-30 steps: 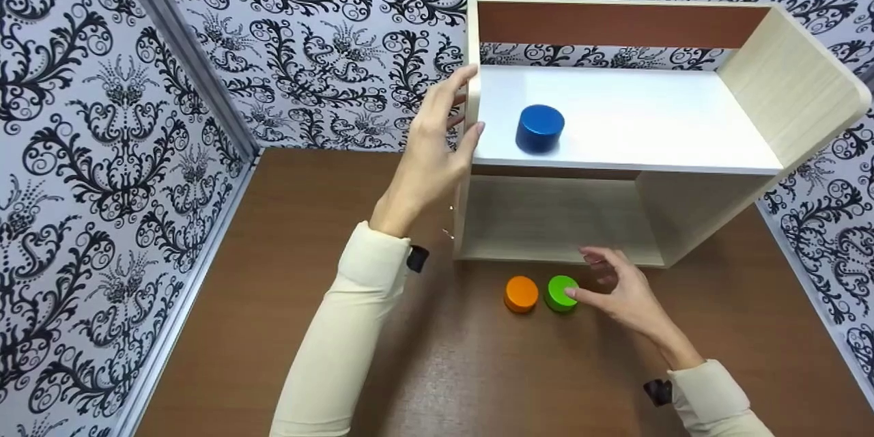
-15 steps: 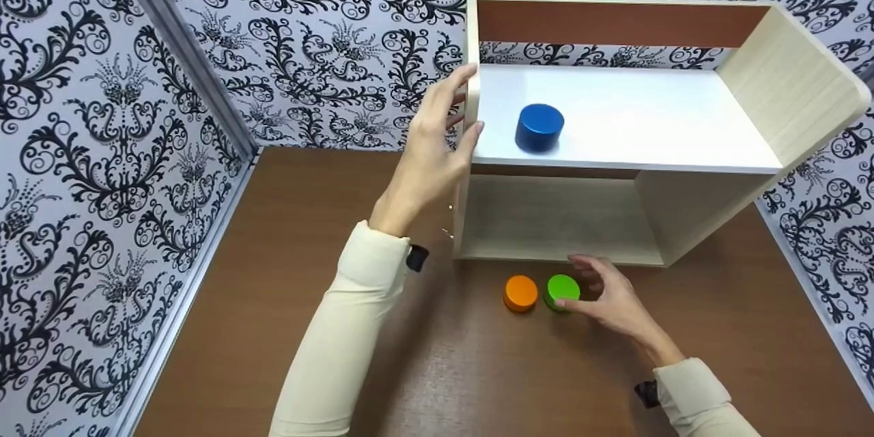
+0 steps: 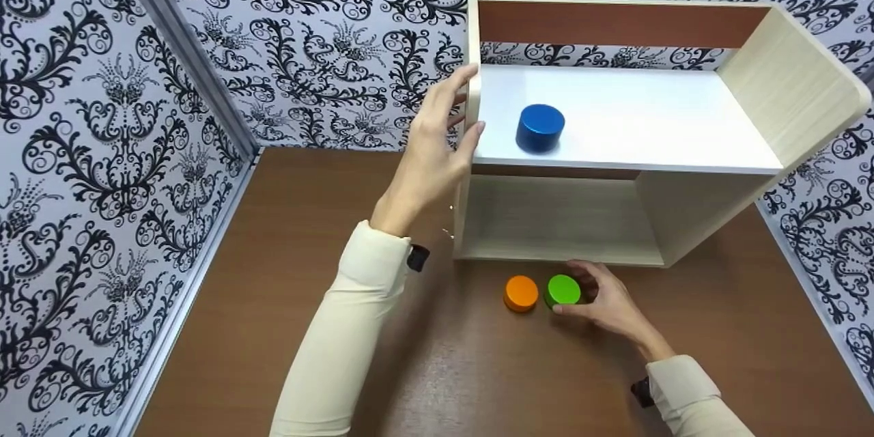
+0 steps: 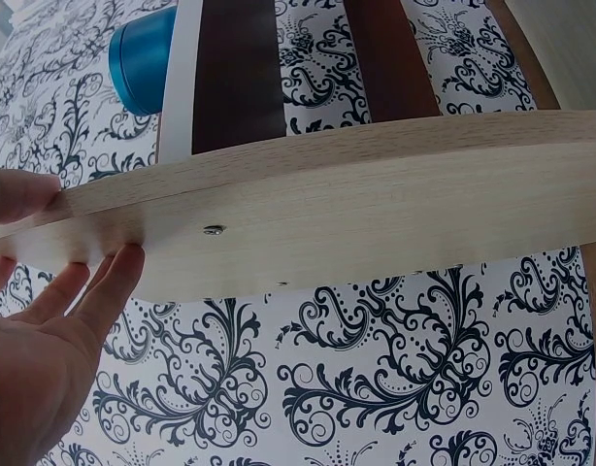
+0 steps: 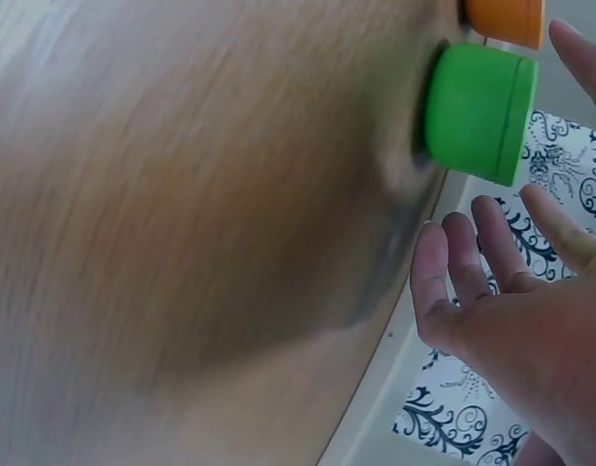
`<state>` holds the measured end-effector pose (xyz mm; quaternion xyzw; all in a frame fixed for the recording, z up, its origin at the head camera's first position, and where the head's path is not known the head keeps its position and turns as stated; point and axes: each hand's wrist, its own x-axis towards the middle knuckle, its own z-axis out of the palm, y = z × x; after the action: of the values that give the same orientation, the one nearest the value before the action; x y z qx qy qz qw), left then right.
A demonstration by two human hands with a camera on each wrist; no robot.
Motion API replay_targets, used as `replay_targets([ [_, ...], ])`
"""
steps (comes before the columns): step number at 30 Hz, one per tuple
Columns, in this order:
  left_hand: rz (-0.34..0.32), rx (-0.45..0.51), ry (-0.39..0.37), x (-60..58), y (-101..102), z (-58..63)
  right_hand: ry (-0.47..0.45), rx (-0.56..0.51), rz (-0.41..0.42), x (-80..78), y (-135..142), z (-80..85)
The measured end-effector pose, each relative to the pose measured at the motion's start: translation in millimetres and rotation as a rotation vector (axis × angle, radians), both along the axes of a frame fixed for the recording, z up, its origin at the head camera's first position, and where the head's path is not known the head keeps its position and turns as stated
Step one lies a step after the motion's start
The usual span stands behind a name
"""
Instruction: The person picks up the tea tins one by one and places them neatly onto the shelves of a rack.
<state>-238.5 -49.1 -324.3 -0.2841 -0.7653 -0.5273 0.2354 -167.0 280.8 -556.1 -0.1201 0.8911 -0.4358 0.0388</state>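
Gripping the pale, wood-grained side panel (image 4: 347,228) of a shelf unit (image 3: 785,75) at the head view's upper right, the left hand (image 3: 433,136) had its thumb at the edge and fingers against the outer face. Toward the lower right, the right hand (image 3: 611,304) spread thumb and fingers wide around a green cylinder (image 3: 561,290); whether they touched it could not be told. Smooth and squat, it stood on the brown bench (image 3: 287,287) in front of the unit, just beside a similar orange cylinder (image 3: 521,293). Inside the unit, a shiny blue cylinder (image 3: 539,128) rested on the white upper shelf (image 3: 649,116), near its left end.
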Motion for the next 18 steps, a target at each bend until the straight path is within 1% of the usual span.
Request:
replay_targets([
  [6,0.001,0.004,0.008,-0.4,0,-0.6,0.008,0.039,0.002,-2.7,1,-5.5],
  [14,0.0,0.002,0.007,-0.9,0,-0.8,0.003,0.059,0.003,-5.0,0,-11.7],
  [18,-0.001,0.004,0.023,-1.6,0,-1.6,-0.004,0.086,-0.003,-5.7,1,-14.6],
])
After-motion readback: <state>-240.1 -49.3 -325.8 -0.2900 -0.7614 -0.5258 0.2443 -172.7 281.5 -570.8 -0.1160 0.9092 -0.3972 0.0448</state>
